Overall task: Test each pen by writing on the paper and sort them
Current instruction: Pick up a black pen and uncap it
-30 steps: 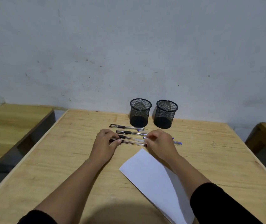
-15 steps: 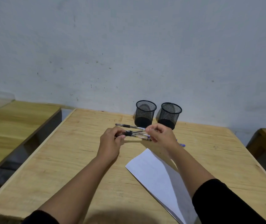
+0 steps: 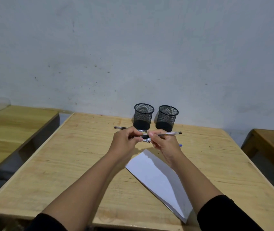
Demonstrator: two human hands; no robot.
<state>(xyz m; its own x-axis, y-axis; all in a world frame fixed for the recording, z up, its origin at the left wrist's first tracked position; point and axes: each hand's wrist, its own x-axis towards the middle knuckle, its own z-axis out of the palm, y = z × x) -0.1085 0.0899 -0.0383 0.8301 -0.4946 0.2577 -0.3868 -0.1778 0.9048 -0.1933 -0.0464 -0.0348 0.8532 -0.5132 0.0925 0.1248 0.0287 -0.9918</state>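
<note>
On the wooden table, white paper lies just behind two mesh cups. Above the paper's far corner, the left hand and right hand both pinch one clear pen (other pens lie beneath).

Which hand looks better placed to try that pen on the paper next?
Right hand: it holds the pen by its barrel, above the paper. The left hand only grips the cap end.
</note>
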